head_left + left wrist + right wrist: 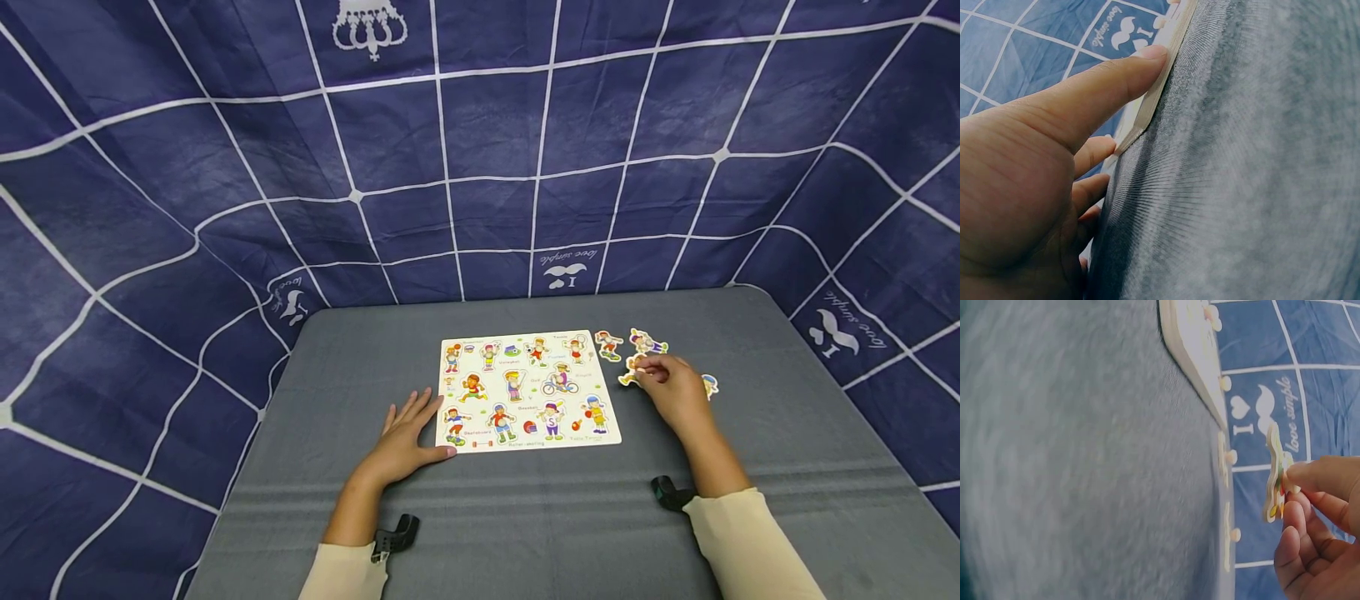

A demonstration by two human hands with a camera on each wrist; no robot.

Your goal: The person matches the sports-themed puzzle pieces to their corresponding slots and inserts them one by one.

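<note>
Pinching: your right hand point(675, 390) grips a figure piece point(631, 370) by its knob, right of the board point(495, 377).
Steadying side: your left hand point(401, 443), spread, touches the board's left edge.
Around: three loose pieces point(608, 346) on your counter point(540, 517), one partly hidden behind your hand.
Lettering: "love simple" on blue cloth point(487, 133); "Skateboard" on the board.

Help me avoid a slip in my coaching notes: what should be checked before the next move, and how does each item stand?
1. Flat, colourful wooden figure piece pinched by the right hand: ok.
2. Piece raised off the grey, cloth-covered table: ok.
3. White, rectangular wooden puzzle board touched by the left hand: ok, thumb at its near edge.
4. Space beside the board's right edge clear: not ok, loose, colourful wooden cut-out figures lie there.
5. Free spot for the held piece: cannot tell, details on the board are too small.
</note>
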